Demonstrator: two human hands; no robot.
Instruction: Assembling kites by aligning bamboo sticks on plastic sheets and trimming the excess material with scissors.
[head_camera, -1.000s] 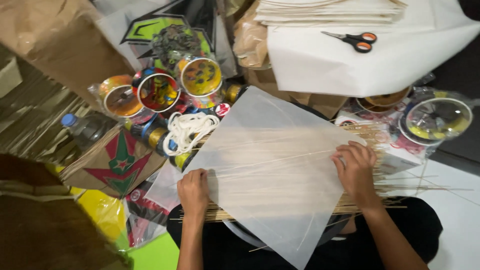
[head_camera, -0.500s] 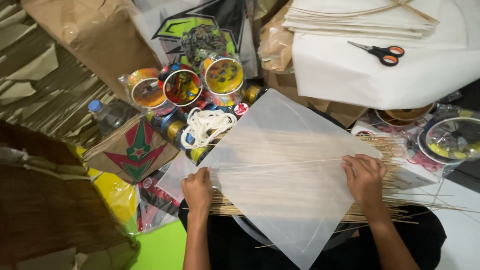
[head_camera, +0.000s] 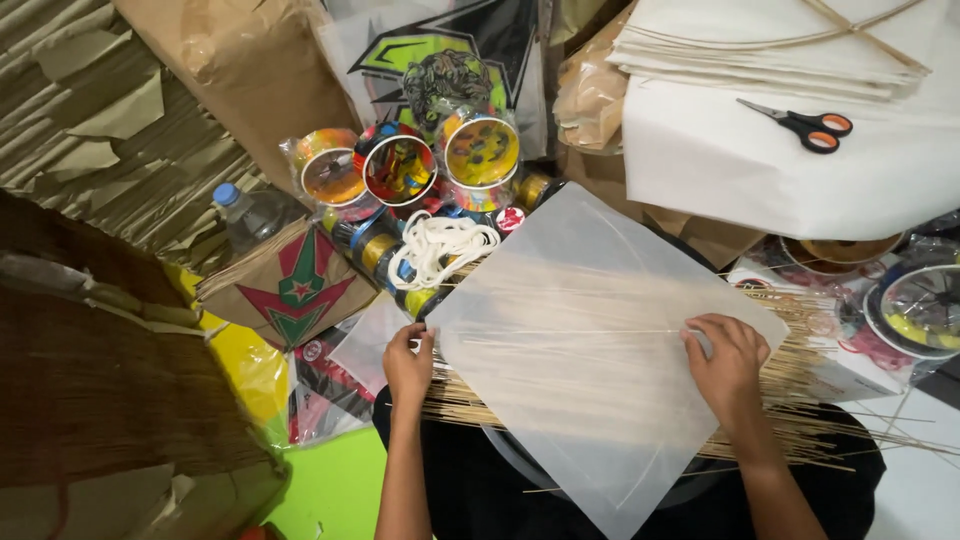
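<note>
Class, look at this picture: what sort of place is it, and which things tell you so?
Most likely a kite-making workspace on the floor: a diamond sheet of thin paper lies over bamboo sticks, with string spools and scissors nearby.

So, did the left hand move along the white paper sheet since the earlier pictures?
Yes. The left hand slid from the lower-left edge of the translucent white sheet up to its left corner, nearer the coil of white string.

Crumpled brown paper (head_camera: 90, 110) at left, white floor (head_camera: 915, 500) at right, even light
</note>
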